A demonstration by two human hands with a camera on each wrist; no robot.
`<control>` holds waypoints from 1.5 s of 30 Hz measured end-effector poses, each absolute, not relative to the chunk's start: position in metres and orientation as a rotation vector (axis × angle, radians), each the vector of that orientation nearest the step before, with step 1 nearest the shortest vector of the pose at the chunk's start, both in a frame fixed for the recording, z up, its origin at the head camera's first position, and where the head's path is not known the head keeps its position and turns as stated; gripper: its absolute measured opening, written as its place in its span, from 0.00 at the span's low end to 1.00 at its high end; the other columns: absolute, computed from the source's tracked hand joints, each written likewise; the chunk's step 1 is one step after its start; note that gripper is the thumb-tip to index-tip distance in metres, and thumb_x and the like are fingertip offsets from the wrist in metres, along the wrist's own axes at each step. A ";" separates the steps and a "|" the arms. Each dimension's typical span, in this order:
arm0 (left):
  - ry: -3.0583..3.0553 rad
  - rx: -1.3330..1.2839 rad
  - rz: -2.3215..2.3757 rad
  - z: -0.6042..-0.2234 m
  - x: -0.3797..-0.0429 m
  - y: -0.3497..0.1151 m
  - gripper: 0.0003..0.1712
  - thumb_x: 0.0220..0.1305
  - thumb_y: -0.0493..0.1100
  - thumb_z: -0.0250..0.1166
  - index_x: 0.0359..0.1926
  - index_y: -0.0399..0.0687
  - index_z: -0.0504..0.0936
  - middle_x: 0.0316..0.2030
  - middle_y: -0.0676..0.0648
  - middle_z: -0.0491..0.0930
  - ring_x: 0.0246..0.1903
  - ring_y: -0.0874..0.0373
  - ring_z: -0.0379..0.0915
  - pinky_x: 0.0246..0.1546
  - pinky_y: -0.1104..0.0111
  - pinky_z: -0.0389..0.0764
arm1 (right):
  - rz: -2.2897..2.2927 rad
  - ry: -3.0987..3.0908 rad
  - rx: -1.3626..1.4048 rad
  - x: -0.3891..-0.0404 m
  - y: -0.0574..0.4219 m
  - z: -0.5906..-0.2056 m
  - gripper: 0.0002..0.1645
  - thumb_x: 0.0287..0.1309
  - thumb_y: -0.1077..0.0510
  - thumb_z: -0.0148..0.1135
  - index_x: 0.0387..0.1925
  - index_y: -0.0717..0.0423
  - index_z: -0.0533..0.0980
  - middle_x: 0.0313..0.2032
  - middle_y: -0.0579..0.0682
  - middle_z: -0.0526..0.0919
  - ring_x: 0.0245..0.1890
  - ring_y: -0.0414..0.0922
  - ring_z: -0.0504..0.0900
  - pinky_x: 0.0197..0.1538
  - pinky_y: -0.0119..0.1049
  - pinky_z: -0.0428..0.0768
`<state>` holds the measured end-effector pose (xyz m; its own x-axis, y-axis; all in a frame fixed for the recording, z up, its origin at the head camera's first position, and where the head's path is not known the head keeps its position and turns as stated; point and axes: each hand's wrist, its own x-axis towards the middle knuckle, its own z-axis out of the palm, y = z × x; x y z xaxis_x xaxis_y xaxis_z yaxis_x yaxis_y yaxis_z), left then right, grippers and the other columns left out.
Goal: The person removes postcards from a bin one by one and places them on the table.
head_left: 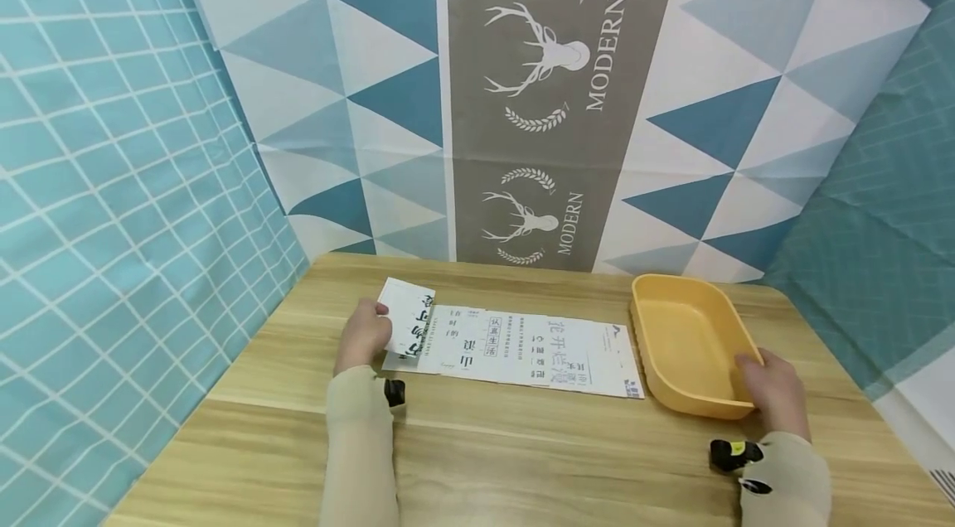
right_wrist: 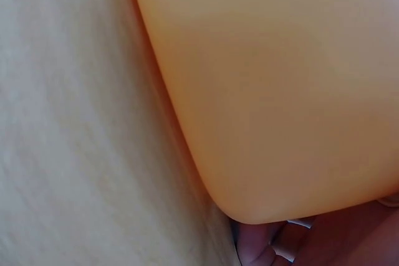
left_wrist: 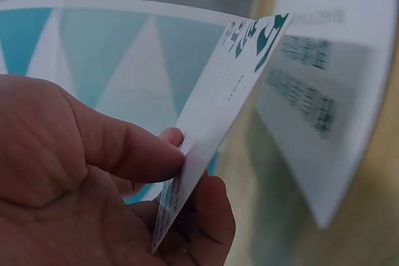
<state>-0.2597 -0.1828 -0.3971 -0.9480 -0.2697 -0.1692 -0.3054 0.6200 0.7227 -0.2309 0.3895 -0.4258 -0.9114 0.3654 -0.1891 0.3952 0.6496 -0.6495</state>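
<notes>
My left hand (head_left: pixel 364 335) pinches a white card (head_left: pixel 403 311) with dark printed characters, thumb on one face and fingers behind, as the left wrist view shows the tilted card (left_wrist: pixel 209 113). It is held over the left end of a row of overlapping white printed cards (head_left: pixel 515 349) lying on the table. At the row's right end stands an orange-yellow plastic tray (head_left: pixel 686 336) with nothing visible inside. My right hand (head_left: pixel 779 390) grips the tray's near right corner. The tray's wall (right_wrist: pixel 280 91) fills much of the right wrist view and partly hides the fingers.
The wooden table (head_left: pixel 522 452) reaches back to a patterned cloth (head_left: pixel 388 96) with deer heads and triangles. A blue checked cloth (head_left: pixel 112 179) hangs along the left side. Teal cloth (head_left: pixel 873 245) borders the right.
</notes>
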 end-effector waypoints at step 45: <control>2.878 -0.510 1.023 -0.419 -0.255 -0.199 0.26 0.59 0.38 0.66 0.57 0.32 0.75 0.53 0.29 0.79 0.46 0.41 0.76 0.48 0.50 0.76 | -1.205 2.728 0.692 -0.233 0.390 -0.428 0.46 0.75 0.38 0.36 0.76 0.71 0.50 0.68 0.76 0.61 0.56 0.65 0.71 0.55 0.56 0.75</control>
